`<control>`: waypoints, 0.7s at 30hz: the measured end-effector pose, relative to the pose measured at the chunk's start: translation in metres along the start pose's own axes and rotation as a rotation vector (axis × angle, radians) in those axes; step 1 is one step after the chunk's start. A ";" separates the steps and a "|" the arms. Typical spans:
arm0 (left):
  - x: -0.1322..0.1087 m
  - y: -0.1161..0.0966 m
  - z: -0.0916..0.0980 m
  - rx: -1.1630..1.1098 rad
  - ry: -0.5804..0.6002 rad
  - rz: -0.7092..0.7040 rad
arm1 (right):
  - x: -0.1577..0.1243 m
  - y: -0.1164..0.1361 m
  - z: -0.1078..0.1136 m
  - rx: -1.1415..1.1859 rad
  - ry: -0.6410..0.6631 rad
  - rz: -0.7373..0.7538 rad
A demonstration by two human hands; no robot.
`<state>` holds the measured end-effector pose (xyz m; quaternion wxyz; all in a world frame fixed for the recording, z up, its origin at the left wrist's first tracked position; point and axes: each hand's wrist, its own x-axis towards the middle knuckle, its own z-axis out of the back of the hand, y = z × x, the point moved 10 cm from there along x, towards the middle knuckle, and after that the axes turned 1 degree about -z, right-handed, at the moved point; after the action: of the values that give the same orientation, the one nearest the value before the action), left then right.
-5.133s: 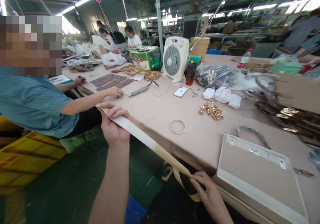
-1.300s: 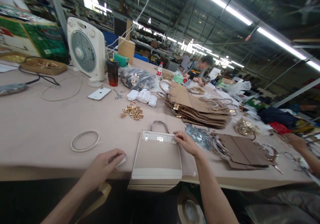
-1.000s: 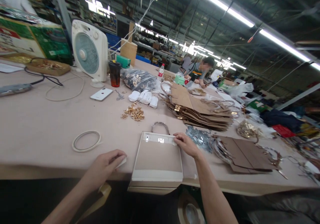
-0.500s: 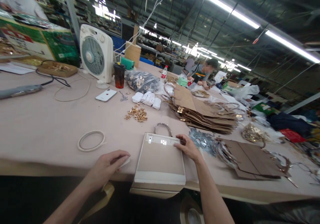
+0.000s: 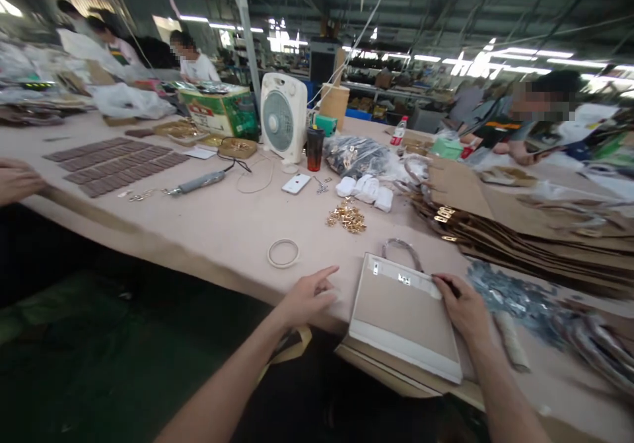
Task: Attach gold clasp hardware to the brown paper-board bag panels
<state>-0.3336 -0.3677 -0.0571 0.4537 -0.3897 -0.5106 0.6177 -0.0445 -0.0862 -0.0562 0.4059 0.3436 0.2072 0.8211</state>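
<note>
A beige handbag (image 5: 403, 317) with a pale top strip, small metal fittings and a wrapped handle (image 5: 402, 251) lies tilted over the table's front edge. My right hand (image 5: 463, 307) grips its upper right edge, thumb on top; the fingers underneath are partly hidden. My left hand (image 5: 310, 298) is just left of the bag, apart from it. Its index finger points forward while the other fingers curl in around a small white piece (image 5: 333, 295), which is blurred. Beyond that hand lies a roll of pale tape (image 5: 282, 253). Golden metal fittings (image 5: 347, 218) are heaped farther back.
Stacked brown bag pieces (image 5: 535, 232) and grey metal parts (image 5: 515, 298) occupy the right. Behind stand a fan (image 5: 284, 119), a dark cup (image 5: 314, 149) and a phone (image 5: 296, 183). A grey-handled tool (image 5: 198, 183) lies left. Another person's hand (image 5: 17, 180) is at the far left edge.
The view has swung left, bringing in brown strips and more people. My left index finger has stretched out from its pinch. My right hand stays at the bag's edge.
</note>
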 end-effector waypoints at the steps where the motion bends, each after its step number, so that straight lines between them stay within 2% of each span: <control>1: -0.001 0.002 0.000 0.007 0.002 0.003 | -0.001 0.009 0.005 -0.039 -0.046 0.039; 4: -0.002 0.005 -0.002 0.020 0.030 0.008 | -0.008 0.055 0.025 -0.121 -0.234 0.168; 6: -0.002 0.006 -0.005 0.023 0.058 0.005 | -0.018 0.098 0.027 -0.090 -0.265 0.242; 8: -0.003 0.005 -0.007 0.034 0.083 0.001 | -0.029 0.144 0.008 0.019 -0.132 0.320; 12: -0.005 0.001 -0.009 0.052 0.109 0.010 | -0.063 0.228 -0.060 0.198 0.309 0.480; 14: -0.005 -0.002 -0.011 0.051 0.124 -0.001 | -0.075 0.250 -0.086 0.225 0.426 0.488; 16: -0.006 -0.003 -0.012 0.052 0.133 -0.022 | -0.081 0.259 -0.105 0.216 0.484 0.472; 21: -0.005 0.000 -0.008 0.099 0.110 -0.065 | -0.090 0.263 -0.124 0.137 0.507 0.481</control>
<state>-0.3240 -0.3706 -0.0582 0.5195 -0.3835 -0.4661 0.6048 -0.2342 -0.3198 -0.0131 0.1129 0.1944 0.2691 0.9365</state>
